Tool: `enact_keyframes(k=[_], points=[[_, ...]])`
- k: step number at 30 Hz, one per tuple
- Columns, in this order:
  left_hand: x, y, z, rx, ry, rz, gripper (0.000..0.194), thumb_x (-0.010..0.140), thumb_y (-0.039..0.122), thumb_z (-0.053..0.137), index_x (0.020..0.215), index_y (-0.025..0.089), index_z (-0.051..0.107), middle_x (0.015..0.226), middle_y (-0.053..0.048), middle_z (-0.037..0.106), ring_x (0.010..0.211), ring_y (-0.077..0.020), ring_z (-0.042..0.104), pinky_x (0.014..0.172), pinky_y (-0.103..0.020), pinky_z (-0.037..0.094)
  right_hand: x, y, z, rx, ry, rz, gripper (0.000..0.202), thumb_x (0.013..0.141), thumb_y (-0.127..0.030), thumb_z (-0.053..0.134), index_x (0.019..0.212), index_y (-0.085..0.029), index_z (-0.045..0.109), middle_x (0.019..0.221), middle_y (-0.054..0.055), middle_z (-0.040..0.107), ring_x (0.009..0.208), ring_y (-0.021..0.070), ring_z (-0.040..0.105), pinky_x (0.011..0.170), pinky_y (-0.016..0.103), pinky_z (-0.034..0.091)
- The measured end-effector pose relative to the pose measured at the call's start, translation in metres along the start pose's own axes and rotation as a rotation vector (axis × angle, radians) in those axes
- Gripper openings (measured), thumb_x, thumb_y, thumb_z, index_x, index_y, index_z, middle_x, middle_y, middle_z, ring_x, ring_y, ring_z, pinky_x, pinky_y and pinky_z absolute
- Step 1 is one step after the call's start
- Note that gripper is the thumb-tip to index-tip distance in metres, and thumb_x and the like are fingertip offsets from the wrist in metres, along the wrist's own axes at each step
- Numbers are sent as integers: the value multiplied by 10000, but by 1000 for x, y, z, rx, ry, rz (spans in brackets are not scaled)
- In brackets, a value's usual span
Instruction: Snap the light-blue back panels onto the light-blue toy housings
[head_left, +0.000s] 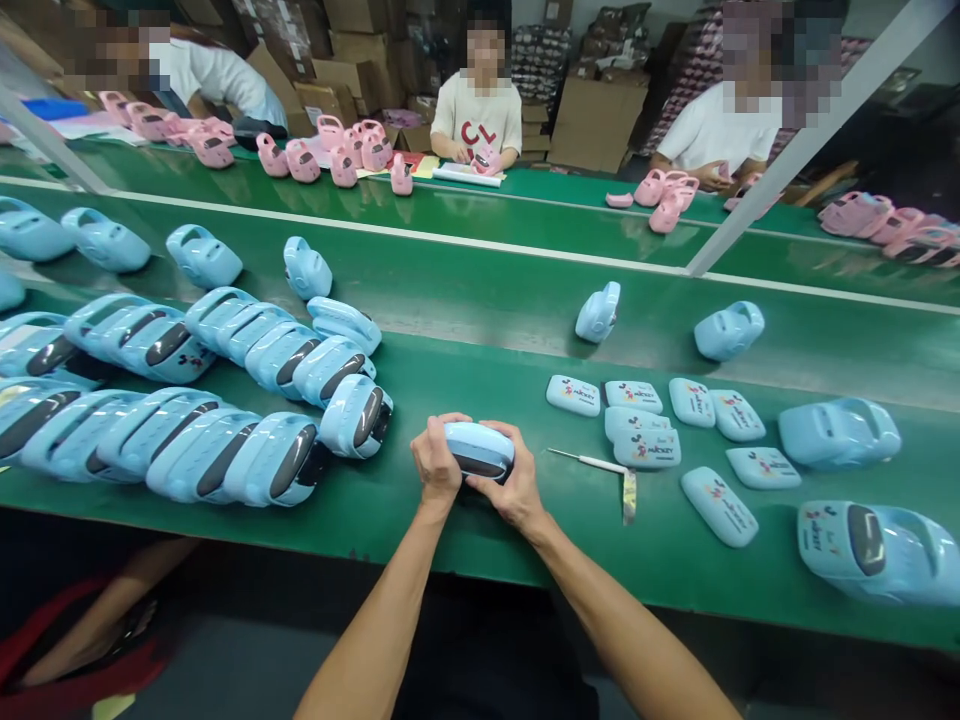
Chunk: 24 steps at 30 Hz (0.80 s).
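Between my two hands is a light-blue plastic housing (480, 440) with a dark glossy window facing me, held just over the front part of the green table. My left hand (437, 462) wraps round its left end. The right end is gripped by my right hand (519, 482), thumb low along the front. To the right lies a thin white-handled tool (592, 461) with a metal tip and a printed tag at its end. Near it are several light-blue printed covers (646, 448). A blue housing with a dark window (356, 415) sits left of my left hand.
Rows of blue housings (199, 455) fill the left of the green table (465, 375). More blue housings (840, 432) stand at right and along the sunken middle strip. Across it, people work among pink housings (304, 160). A slanted metal post (817, 140) rises at right.
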<state>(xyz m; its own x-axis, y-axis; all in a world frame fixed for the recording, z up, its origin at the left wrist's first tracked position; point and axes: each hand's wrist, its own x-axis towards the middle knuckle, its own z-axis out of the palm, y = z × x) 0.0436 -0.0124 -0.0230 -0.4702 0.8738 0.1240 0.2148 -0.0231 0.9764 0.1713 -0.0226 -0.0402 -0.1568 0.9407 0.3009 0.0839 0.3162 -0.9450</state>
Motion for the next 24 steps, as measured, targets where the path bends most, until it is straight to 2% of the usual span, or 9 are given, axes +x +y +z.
enact_keyframes(k=[3,5,8,11,13,15,18,21,24], points=[[2,1,-2,-29,-39,-15,657,964,560,233,809,168,736,847,-102,769,775,-227,707,717,-326,538,3,0,-2,48,-12,45,633,667,-406,814,1217,-225,558,1232,86,645,1143,275,618,1027,407,470],[4,5,-10,-68,-109,-9,623,958,572,264,905,161,729,926,-109,777,854,-241,720,774,-342,557,7,-2,-5,101,-29,122,659,610,-380,857,1190,-240,577,1230,67,653,1141,277,615,1035,408,462],[7,14,-29,-128,-322,1,526,874,564,521,1196,169,652,1172,-118,749,1056,-275,706,904,-370,561,11,-6,-8,373,-5,300,698,545,-350,893,1156,-250,569,1146,39,686,1072,274,643,974,406,505],[4,17,-47,-78,-514,-58,740,721,457,758,1378,210,525,1362,-118,655,1211,-309,639,1018,-392,524,14,-5,-4,673,40,471,657,590,-386,862,1148,-256,540,1069,41,703,969,264,682,868,415,560],[1,13,-51,-34,-472,-116,800,721,449,758,1428,219,462,1411,-125,613,1249,-315,616,1044,-409,517,20,-1,2,687,63,511,580,626,-409,838,1104,-270,540,1000,39,700,882,257,689,788,428,584],[-1,5,-52,-27,-340,-131,775,746,478,715,1424,220,445,1437,-136,583,1262,-317,610,1045,-429,524,35,4,8,604,111,475,514,639,-413,824,1040,-298,523,932,23,679,830,255,674,742,446,590],[-1,-9,-51,21,-179,-53,658,736,476,699,1321,228,530,1378,-136,622,1213,-326,641,1029,-467,538,78,7,19,443,216,349,509,620,-396,819,990,-326,476,937,-3,636,875,251,639,829,471,567],[2,-19,-55,175,-144,87,463,745,454,671,1143,217,668,1162,-120,737,1031,-319,725,961,-486,577,130,3,36,302,242,213,546,558,-329,840,976,-311,490,952,-25,619,922,239,607,954,458,510],[8,-26,-60,316,-189,205,314,766,456,640,962,238,752,1020,-96,787,948,-315,748,935,-474,588,167,0,63,195,171,127,538,505,-280,853,933,-259,527,884,-44,623,877,221,615,936,416,518]])
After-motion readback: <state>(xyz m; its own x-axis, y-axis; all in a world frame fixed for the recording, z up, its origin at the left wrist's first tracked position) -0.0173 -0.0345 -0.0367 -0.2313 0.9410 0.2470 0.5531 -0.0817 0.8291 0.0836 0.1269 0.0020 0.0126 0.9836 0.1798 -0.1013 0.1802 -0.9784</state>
